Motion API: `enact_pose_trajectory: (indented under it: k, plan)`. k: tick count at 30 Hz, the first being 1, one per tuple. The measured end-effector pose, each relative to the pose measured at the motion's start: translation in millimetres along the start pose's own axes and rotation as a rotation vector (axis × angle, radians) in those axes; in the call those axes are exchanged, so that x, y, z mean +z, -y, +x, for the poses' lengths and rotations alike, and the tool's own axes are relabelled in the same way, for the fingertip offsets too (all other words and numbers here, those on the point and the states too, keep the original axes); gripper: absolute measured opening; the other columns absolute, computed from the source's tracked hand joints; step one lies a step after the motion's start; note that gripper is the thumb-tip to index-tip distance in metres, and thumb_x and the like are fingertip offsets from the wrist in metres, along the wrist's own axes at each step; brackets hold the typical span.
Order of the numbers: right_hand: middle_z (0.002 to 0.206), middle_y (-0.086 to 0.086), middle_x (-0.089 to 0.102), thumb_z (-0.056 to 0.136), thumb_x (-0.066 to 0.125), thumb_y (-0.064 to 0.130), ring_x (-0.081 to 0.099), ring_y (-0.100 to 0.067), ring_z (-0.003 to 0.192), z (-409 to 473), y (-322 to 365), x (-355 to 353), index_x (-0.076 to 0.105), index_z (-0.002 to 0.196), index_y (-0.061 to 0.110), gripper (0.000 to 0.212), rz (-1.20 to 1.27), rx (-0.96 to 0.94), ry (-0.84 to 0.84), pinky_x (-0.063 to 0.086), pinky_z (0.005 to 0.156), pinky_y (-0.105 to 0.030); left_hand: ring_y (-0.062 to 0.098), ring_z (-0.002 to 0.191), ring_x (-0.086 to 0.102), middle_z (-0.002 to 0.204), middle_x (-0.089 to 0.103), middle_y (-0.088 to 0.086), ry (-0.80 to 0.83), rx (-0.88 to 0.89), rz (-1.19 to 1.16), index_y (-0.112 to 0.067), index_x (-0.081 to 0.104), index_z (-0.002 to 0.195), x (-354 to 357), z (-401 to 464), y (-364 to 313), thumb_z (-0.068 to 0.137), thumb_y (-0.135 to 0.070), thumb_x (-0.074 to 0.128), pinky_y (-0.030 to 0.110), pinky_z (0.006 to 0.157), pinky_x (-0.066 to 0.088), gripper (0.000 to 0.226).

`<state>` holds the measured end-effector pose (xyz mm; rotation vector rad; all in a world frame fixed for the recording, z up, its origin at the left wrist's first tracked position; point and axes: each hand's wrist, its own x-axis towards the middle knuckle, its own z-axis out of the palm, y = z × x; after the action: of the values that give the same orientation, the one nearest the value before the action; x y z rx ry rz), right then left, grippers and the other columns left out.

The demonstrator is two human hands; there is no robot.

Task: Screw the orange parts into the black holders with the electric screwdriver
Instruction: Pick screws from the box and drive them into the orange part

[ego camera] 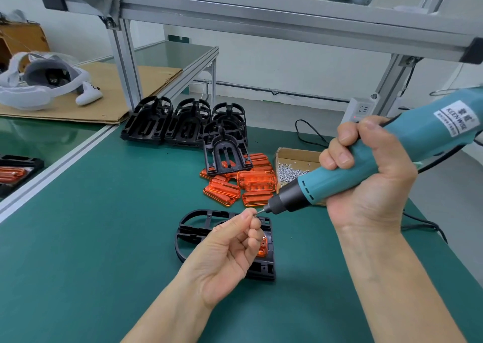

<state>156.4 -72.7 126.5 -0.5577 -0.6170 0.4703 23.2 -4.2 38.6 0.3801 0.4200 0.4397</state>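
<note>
The teal electric screwdriver is gripped in the right hand, fingers wrapped round its body, bit angled down-left. A small screw is pinched at the bit's tip by the left hand. Beneath, a black holder lies flat on the green mat, an orange part seated inside.

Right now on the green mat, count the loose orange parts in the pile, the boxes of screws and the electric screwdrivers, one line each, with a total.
Loose orange parts: about 7, overlapping, so approximate
Boxes of screws: 1
Electric screwdrivers: 1
Total: about 9
</note>
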Motion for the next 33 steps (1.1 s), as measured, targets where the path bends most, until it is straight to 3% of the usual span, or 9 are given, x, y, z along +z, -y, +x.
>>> enact_pose_trajectory:
  k: [6,13,19,22,24,26,29,31,33]
  plan:
    - [0.061,0.002,0.049,0.08,0.051,0.01,0.04,-0.008,0.042,-3,-2,-1,0.047,0.073,0.018,0.012,-0.009,-0.026,-0.025,0.037,0.046,-0.019,0.009,0.051,0.056,0.064,0.062,0.006,-0.014,0.169,0.187,-0.009,0.074,0.068,-4,5,3,0.063,-0.011,0.071,0.016,0.048,0.05,0.006]
    - [0.062,0.003,0.049,0.078,0.052,0.011,0.039,-0.008,0.043,-3,-5,-8,0.047,0.073,0.019,0.011,-0.009,-0.004,-0.094,0.037,0.047,-0.02,0.01,0.052,0.057,0.066,0.063,0.007,-0.002,0.19,0.273,-0.007,0.076,0.073,-7,6,2,0.062,-0.013,0.073,0.017,0.049,0.051,0.013]
    - [0.062,0.003,0.049,0.078,0.053,0.012,0.039,-0.008,0.043,2,-3,-11,0.047,0.074,0.019,0.01,0.004,-0.01,-0.128,0.037,0.047,-0.019,0.015,0.064,0.063,0.091,0.07,0.013,0.072,0.158,0.331,-0.007,0.074,0.1,-5,5,-4,0.067,-0.032,0.074,0.024,0.058,0.056,0.041]
    - [0.062,0.003,0.049,0.078,0.053,0.012,0.039,-0.008,0.043,5,-1,-13,0.047,0.073,0.02,0.011,0.006,-0.014,-0.121,0.036,0.047,-0.019,0.02,0.071,0.065,0.108,0.069,0.017,0.027,0.127,0.324,-0.008,0.063,0.118,-9,3,-8,0.073,-0.048,0.064,0.028,0.061,0.057,0.06]
    - [0.062,0.003,0.049,0.078,0.053,0.011,0.039,-0.008,0.043,6,-2,-16,0.048,0.073,0.02,0.011,-0.001,-0.007,-0.108,0.036,0.047,-0.019,0.021,0.073,0.065,0.111,0.069,0.016,-0.024,0.177,0.351,-0.01,0.062,0.119,-14,1,-11,0.075,-0.051,0.061,0.029,0.06,0.057,0.06]
    - [0.062,0.002,0.049,0.078,0.052,0.011,0.039,-0.008,0.043,6,-5,-19,0.048,0.072,0.02,0.012,-0.022,0.004,-0.088,0.036,0.047,-0.019,0.018,0.075,0.063,0.106,0.071,0.009,-0.117,0.32,0.543,-0.018,0.068,0.109,-20,0,-13,0.076,-0.048,0.068,0.026,0.062,0.055,0.045]
    - [0.061,0.001,0.048,0.078,0.052,0.008,0.04,-0.009,0.042,5,-12,-24,0.053,0.066,0.022,0.019,-0.067,0.032,-0.044,0.036,0.047,-0.02,0.006,0.089,0.06,0.099,0.069,-0.008,-0.25,0.567,1.154,-0.036,0.07,0.097,-32,-1,-10,0.073,-0.042,0.068,0.023,0.082,0.049,0.025]
    - [0.06,0.001,0.047,0.078,0.053,0.007,0.04,-0.009,0.041,5,-17,-27,0.055,0.062,0.024,0.023,-0.104,0.062,-0.012,0.037,0.047,-0.02,-0.007,0.112,0.048,0.107,0.06,-0.027,-0.16,0.695,1.613,-0.039,0.067,0.102,-41,0,-6,0.072,-0.043,0.065,0.022,0.102,0.031,0.03]
    - [0.061,0.001,0.048,0.078,0.053,0.006,0.041,-0.01,0.041,4,-22,-30,0.055,0.063,0.024,0.023,-0.142,0.085,0.017,0.037,0.046,-0.02,-0.009,0.13,0.026,0.122,0.048,-0.036,-0.033,0.666,1.948,-0.042,0.064,0.112,-44,1,1,0.072,-0.05,0.058,0.023,0.113,0.007,0.041]
